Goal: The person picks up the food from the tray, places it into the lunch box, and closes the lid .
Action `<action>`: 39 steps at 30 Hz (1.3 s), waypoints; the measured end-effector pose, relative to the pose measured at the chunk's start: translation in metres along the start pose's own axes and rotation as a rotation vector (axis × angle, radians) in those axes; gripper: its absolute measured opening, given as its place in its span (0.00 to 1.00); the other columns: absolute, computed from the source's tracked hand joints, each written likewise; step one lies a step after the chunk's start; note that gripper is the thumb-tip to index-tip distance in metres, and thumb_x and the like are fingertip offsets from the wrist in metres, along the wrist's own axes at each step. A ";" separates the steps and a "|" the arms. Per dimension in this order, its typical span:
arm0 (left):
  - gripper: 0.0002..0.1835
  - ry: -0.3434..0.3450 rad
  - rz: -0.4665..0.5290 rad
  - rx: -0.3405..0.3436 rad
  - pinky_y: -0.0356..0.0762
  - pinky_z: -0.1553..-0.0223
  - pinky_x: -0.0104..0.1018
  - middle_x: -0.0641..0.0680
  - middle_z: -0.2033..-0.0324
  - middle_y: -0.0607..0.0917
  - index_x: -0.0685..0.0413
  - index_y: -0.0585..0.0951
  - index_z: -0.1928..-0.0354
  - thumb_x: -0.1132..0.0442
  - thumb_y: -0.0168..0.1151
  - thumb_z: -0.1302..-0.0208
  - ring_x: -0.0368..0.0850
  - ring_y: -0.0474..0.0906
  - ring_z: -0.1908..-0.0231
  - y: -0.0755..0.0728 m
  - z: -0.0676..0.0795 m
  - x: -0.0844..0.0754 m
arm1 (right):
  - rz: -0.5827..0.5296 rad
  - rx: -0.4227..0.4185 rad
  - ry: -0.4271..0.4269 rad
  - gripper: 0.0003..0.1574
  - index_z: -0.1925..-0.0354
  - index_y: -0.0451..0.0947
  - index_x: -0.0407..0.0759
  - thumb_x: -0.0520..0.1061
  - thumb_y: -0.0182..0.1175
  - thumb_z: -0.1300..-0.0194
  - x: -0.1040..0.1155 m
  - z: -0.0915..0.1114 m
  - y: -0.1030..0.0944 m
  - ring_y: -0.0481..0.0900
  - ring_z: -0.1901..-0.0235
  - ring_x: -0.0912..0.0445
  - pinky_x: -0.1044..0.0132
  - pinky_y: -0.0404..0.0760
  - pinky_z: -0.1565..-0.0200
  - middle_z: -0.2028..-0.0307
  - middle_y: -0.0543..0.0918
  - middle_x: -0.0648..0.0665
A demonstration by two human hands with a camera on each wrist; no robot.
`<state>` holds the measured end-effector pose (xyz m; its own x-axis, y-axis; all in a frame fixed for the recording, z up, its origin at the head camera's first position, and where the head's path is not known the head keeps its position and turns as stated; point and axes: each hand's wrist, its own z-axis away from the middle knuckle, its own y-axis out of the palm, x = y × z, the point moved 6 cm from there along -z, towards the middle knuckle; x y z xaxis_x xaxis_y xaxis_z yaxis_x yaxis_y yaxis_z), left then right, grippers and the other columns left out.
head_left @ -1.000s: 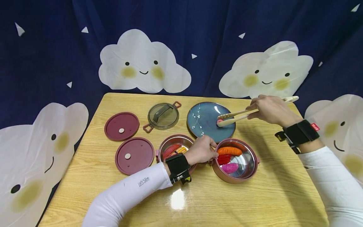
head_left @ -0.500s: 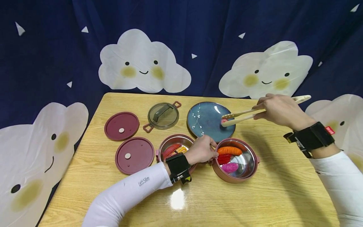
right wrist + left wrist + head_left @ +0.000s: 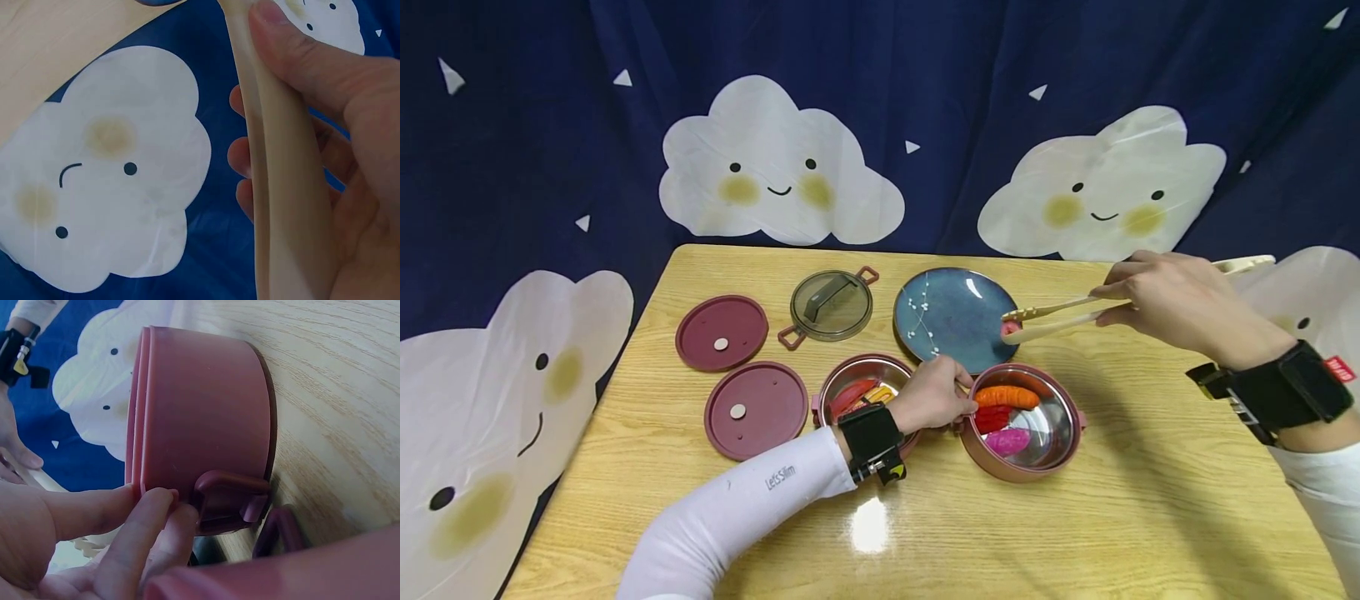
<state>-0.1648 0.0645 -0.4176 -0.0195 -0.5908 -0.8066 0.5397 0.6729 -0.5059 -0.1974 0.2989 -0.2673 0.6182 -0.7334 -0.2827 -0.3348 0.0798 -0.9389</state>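
Note:
My left hand (image 3: 934,396) pinches the rim of the right-hand pink pot (image 3: 1018,472) between thumb and fingers, close beside its side handle (image 3: 231,484) in the left wrist view. Inside that pot lie an orange ridged piece (image 3: 1006,398), a red piece (image 3: 992,419) and a magenta piece (image 3: 1007,442). My right hand (image 3: 1172,296) grips pale tongs (image 3: 1067,327), fingers wrapped round them in the right wrist view. Between the tong tips is a small round pink piece (image 3: 1011,327), overlapping the right edge of the blue plate (image 3: 958,312) in the head view.
A second pot (image 3: 823,392) stands left of the first, partly behind my left forearm, with red and yellow pieces in it. Two maroon lids (image 3: 722,329) lie at the left. A glass lid (image 3: 850,321) with a dark handle lies between them and the plate.
My right hand has moved to the right with the tongs, carrying the small pink piece from over the plate to its right edge. The left hand stays on the pot rim.

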 end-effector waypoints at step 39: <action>0.16 -0.003 0.030 0.000 0.72 0.76 0.25 0.55 0.67 0.92 0.63 0.85 0.45 0.66 0.72 0.33 0.38 0.84 0.77 -0.001 0.002 -0.002 | -0.033 0.054 -0.004 0.23 0.67 0.92 0.58 0.56 0.87 0.67 0.044 0.051 -0.020 0.79 0.72 0.59 0.69 0.70 0.80 0.69 0.86 0.62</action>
<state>-0.1634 0.0641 -0.4152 -0.0010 -0.5718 -0.8204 0.5397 0.6903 -0.4818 -0.1275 0.2996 -0.2707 0.6311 -0.7337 -0.2517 -0.2752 0.0915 -0.9570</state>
